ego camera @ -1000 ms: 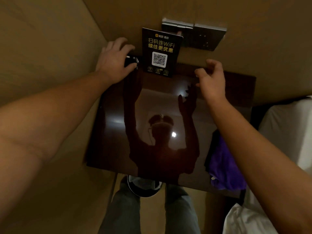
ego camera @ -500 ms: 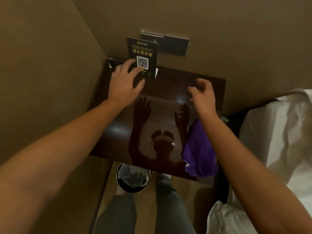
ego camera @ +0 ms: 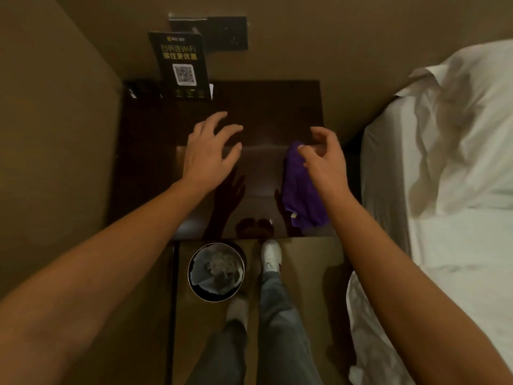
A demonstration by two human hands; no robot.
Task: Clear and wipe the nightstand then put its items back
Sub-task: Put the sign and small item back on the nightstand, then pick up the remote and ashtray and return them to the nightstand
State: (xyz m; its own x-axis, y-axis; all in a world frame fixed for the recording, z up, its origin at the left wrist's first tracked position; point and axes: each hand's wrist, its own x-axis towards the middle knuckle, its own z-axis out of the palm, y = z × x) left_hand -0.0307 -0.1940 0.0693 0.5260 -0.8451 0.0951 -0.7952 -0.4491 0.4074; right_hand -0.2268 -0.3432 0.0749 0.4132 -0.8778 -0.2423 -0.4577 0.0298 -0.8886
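Nearest, on the floor in front of the bench, stands a bin with a crumpled liner, beside the person's shoes. Above it the dark glossy bench looks bare across most of its top and shines enough to mirror the arms, which suggests the wiping is probably done, though I cannot confirm that. A purple cloth lies bunched at the front right edge of the bench. The right hand hovers just over the cloth's far end, fingers loosely curled and holding nothing. The left hand hangs over the middle of the top, fingers spread, also empty. Farther back, the sign with the QR code stands upright at the rear left by the wall, with a small dark item just beside it in the corner; it is too dim to name. So the items seem back in place, and what looks left is removing the cloth
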